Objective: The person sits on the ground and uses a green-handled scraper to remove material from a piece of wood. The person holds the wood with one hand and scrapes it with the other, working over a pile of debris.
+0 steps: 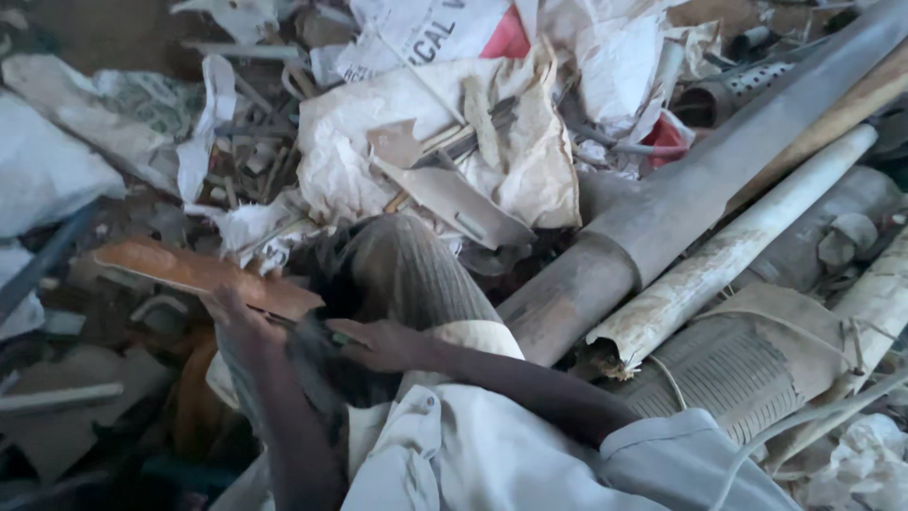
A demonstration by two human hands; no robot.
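Nearest the camera lie the pale shirt sleeves point(530, 464), and from them both forearms reach forward over a raised knee point(407, 274) in grey cloth; the left hand point(236, 317) is closed around the near end of a flat brown board point(194, 274), fingers wrapped over its edge, the wrist bent slightly inward; the right hand point(378, 343) comes across from the right with the arm bent at the elbow, its fingers curled narrow on a thin dark tool point(307, 331) that touches the board's end, though what kind of tool it is cannot be told in the dim light; judging by this, the work on the board looks to be under way rather than finished, since both hands are on it and the board stays whole, with no cut or split to be seen; the board itself slants up to the left, resting against the knee, above a litter of scraps on the floor point(66, 407); just beyond the knee sits a crumpled white sack point(530, 180) with a flat grey offcut point(454, 203) lying on it; to the right a long grey pipe point(681, 199) and a paler, flaking pipe point(738, 251) run side by side toward the far corner; farthest off more torn bags point(426, 33) heap up.
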